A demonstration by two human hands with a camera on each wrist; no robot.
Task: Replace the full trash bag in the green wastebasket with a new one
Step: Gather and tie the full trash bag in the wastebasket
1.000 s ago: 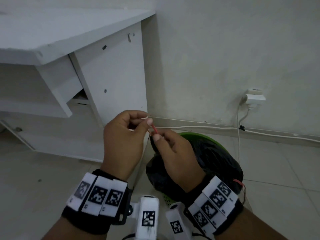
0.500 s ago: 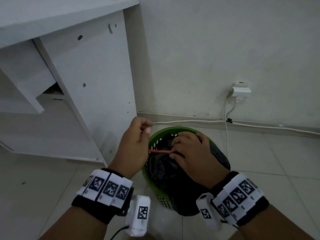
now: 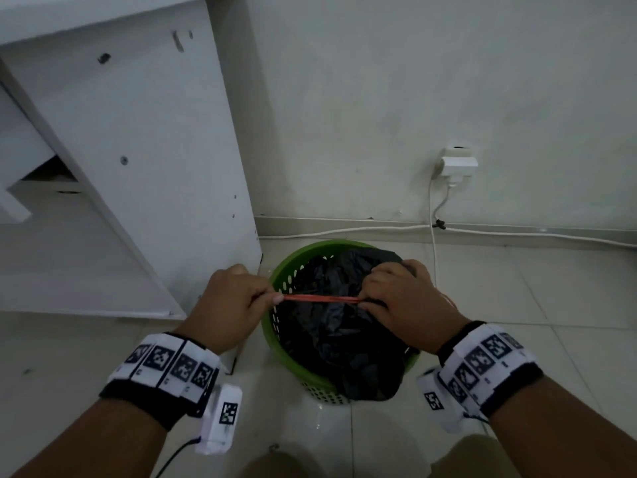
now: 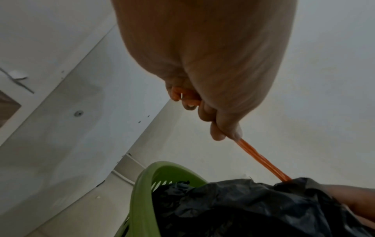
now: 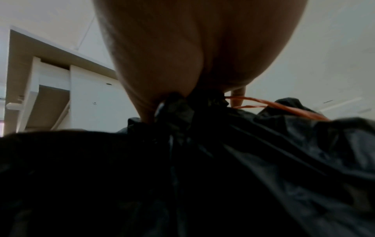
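Wastebasket [image 3: 275,326], lower centre: our left hand [image 3: 229,305] pinches the drawstring [image 3: 320,298] taut, right hand [image 3: 403,294] grips the bag [image 3: 337,336] neck; next, knot and lift.

A white desk [image 3: 144,139] stands on the left, its side panel close against the white wall [image 3: 413,98]. Low on that wall sits a white socket with a plug [image 3: 456,163] in it, and a white cable [image 3: 344,231] runs along the base of the wall above the pale tiled floor [image 3: 551,298].
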